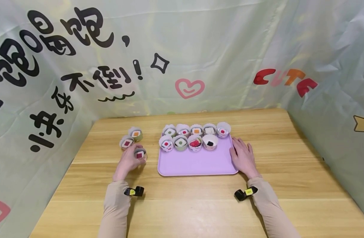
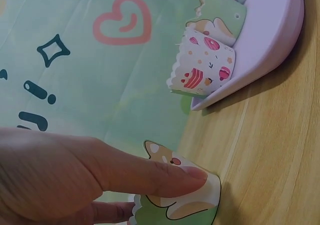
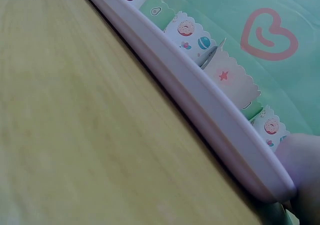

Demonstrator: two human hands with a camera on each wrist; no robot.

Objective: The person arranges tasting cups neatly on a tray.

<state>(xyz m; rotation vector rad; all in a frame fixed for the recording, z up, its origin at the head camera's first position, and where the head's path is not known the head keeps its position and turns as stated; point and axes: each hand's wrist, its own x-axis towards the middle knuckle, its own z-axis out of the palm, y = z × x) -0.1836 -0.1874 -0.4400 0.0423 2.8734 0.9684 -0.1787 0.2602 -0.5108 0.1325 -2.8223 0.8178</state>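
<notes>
At the left of the table, my left hand (image 1: pixel 129 161) pinches a paper baking cup (image 1: pixel 140 154) with a white piece topped by a dark red square inside. In the left wrist view, my thumb (image 2: pixel 175 182) presses the cup's side, printed with a cartoon animal on green. Two more filled cups stand just beyond that hand, one with a dark red square (image 1: pixel 126 142) and one with an orange square (image 1: pixel 136 134). My right hand (image 1: pixel 244 158) rests at the right edge of the lilac tray (image 1: pixel 197 165), fingers extended and thumb at its rim.
Two rows of filled paper cups fill the tray's back half, among them a cup with red topping (image 1: pixel 195 142) and a cup with a black piece (image 1: pixel 210 142). The tray's front half is bare. A printed cloth (image 1: pixel 223 49) hangs behind the wooden table (image 1: pixel 188 205).
</notes>
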